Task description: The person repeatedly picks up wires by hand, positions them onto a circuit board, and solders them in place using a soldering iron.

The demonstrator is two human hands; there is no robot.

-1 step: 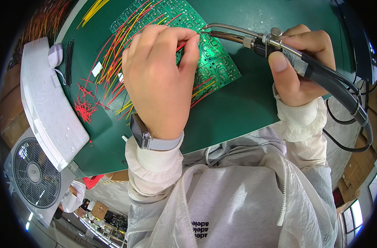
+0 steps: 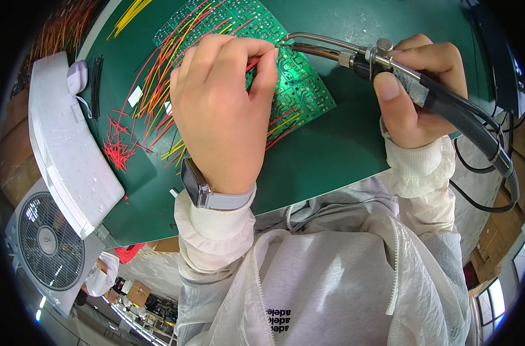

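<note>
My right hand (image 2: 421,86) is closed round the handle of a soldering iron (image 2: 317,51) with a thin metal tube clamped along it. The iron's tip meets the green circuit board (image 2: 308,95) near its upper right edge. Just left of that tip, my left hand (image 2: 225,109) pinches the end of a red wire (image 2: 252,64) between thumb and forefinger. Its palm hides part of the board and many wires. Red and yellow wires (image 2: 169,60) fan across the board's left side, and several more lie at its lower edge.
On the green table (image 2: 320,155) lie short red tubing pieces (image 2: 118,151), black strips (image 2: 96,86) and yellow wires (image 2: 128,17). A white panel (image 2: 72,138) with a pale mouse-shaped device (image 2: 77,78) stands left, above a fan (image 2: 50,239). The iron's cable (image 2: 487,205) loops down at right.
</note>
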